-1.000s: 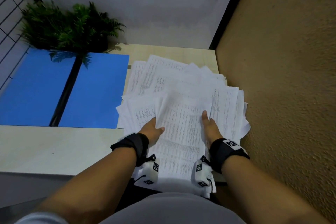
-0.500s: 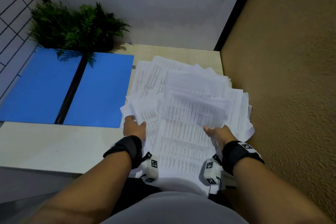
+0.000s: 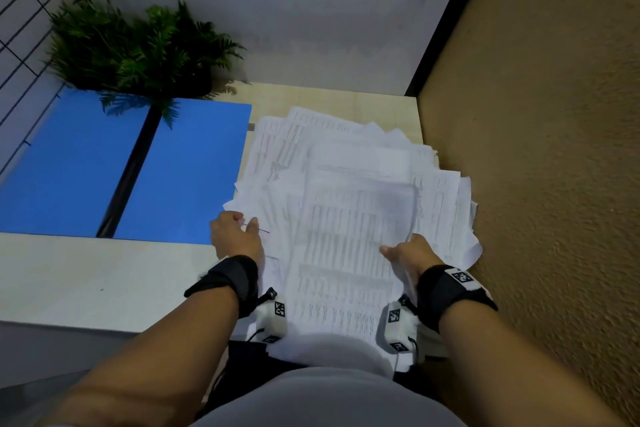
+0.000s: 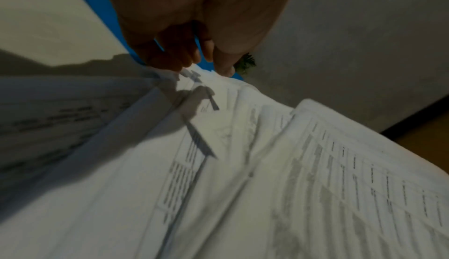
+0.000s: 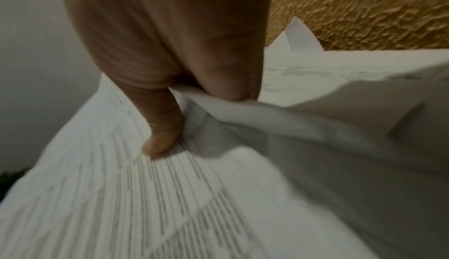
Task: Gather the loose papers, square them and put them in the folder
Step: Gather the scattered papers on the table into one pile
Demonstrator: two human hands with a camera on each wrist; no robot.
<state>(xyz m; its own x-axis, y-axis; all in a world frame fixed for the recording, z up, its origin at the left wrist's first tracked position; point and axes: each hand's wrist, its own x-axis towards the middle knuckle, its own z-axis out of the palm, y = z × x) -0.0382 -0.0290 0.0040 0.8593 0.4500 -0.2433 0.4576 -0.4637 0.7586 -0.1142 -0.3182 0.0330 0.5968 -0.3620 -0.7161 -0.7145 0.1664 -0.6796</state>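
A messy heap of printed white papers (image 3: 349, 218) covers the right part of the desk, fanned out and overhanging the near edge. My left hand (image 3: 235, 236) is at the heap's left edge, fingers curled down onto the outer sheets (image 4: 184, 82). My right hand (image 3: 408, 250) grips a bunch of sheets on the right side, thumb (image 5: 160, 144) on top of the printed page and fingers under the crumpled paper (image 5: 243, 105). The open blue folder (image 3: 131, 166) lies flat to the left of the heap.
A green fern plant (image 3: 138, 48) stands behind the folder at the back left. A textured tan wall (image 3: 536, 166) closes the right side right beside the papers. A grey back wall (image 3: 277, 10) stands behind the pale desk (image 3: 86, 281).
My left hand slid from the top of the heap out to its left edge. My right hand moved right and closed on a bunch of sheets, lifting and bending them.
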